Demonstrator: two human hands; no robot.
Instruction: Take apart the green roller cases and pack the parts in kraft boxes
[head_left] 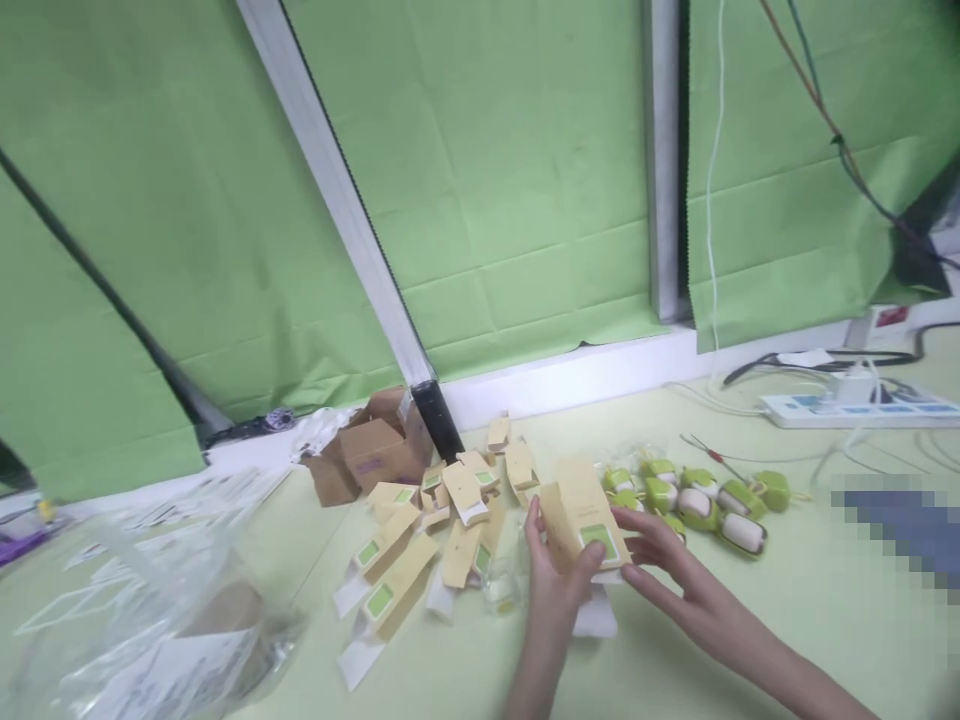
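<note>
Cream-coloured card forms the carton (576, 495) you have before you, raised over the near middle of the surface (795, 590), its green panel (598, 543) facing you and a white piece (596, 615) showing beneath. Your left hand (556, 563) comes up almost straight from the bottom of the view, its fingers bent round the carton's left side and its thumb pressed on the front beside the green panel, holding it. Your right hand (679, 575) slants in from the lower right, thumb and forefinger parted at the carton's right edge; you cannot tell whether they grip it or only steady it. To the left lies a loose heap of similar cartons (405, 578), with a small clear container (501, 588) near your left hand. To the right sits a cluster of green-and-white pieces (697, 508). Farther out you have a brown cardboard box (379, 450), a clear plastic bag (255, 645) at the left, and a white power strip (795, 407) at the right. Green sheeting (517, 180) hangs behind.
</note>
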